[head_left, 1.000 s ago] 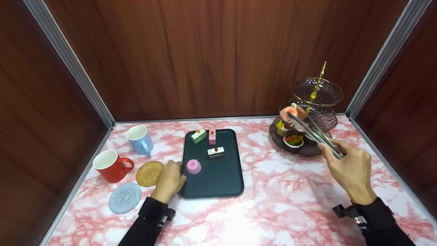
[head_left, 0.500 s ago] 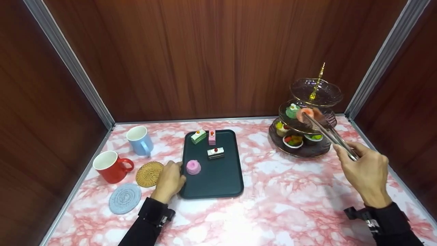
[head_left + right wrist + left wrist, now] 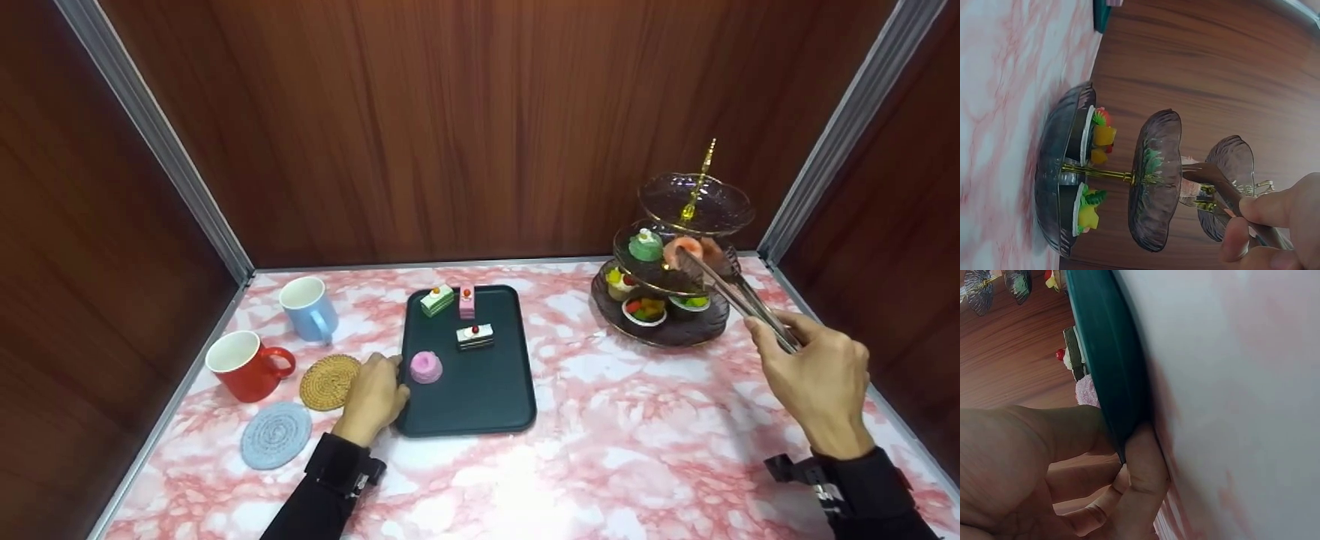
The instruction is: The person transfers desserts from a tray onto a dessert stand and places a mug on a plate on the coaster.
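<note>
My right hand (image 3: 817,379) grips metal tongs (image 3: 739,300) whose tips reach to a peach-coloured cake (image 3: 681,253) at the middle tier of a three-tier glass stand (image 3: 660,330). Beside it on that tier sits a green cake (image 3: 645,245) with a white top. The right wrist view shows thumb and fingers around the tongs (image 3: 1224,188). My left hand (image 3: 373,394) pinches the left edge of a dark green tray (image 3: 480,405); in the left wrist view a finger (image 3: 1148,461) lies under the rim. The tray bears a pink round cake (image 3: 426,367) and several cake slices (image 3: 475,336).
Small fruit tarts (image 3: 643,309) stand on the lowest tier; a gold rod (image 3: 705,172) rises through the top one. At the left are a blue mug (image 3: 306,307), a red mug (image 3: 246,367), a woven coaster (image 3: 328,382) and a grey-blue coaster (image 3: 275,435).
My right hand has moved right and slightly nearer, taking the tongs and the peach cake rightward over the middle tier, so the green cake now shows. The left hand stays at the tray.
</note>
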### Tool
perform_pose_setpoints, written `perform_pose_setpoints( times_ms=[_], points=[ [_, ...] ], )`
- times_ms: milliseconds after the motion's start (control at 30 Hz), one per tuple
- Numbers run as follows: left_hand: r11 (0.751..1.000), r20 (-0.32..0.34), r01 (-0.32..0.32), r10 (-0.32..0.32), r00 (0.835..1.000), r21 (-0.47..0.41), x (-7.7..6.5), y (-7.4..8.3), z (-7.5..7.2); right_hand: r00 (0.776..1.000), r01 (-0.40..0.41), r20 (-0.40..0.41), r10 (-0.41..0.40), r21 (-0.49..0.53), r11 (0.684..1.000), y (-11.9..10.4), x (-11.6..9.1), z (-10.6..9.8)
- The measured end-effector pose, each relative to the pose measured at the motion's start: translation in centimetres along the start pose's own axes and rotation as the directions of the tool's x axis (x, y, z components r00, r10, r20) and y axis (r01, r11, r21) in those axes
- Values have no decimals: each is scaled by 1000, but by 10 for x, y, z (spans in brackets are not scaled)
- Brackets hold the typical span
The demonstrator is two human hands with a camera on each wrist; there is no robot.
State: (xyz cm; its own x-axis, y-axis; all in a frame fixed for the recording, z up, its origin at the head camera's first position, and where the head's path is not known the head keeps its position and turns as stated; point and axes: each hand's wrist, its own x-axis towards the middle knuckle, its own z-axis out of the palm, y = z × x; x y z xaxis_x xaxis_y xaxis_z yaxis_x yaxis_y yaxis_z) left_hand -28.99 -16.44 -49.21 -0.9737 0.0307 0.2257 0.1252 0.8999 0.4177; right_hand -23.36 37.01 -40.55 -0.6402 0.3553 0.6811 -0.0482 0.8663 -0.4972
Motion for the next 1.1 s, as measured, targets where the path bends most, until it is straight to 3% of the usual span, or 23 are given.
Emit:
perform_pose_setpoints(
  times_ms=[367, 833, 1100],
  points=[
    [1000, 5, 7, -7, 1000, -1, 1, 1, 0, 996, -86, 25, 87, -33, 996, 9, 6, -4],
    [1000, -19, -16, 16, 1000, 0, 1, 0, 0, 989, -132, 61, 137, -83, 988, 15, 19, 23],
    [1000, -1, 9, -9, 1000, -4, 1, -1, 1, 985, -125, 104, 138, -120, 985, 15, 24, 35]
  ],
)
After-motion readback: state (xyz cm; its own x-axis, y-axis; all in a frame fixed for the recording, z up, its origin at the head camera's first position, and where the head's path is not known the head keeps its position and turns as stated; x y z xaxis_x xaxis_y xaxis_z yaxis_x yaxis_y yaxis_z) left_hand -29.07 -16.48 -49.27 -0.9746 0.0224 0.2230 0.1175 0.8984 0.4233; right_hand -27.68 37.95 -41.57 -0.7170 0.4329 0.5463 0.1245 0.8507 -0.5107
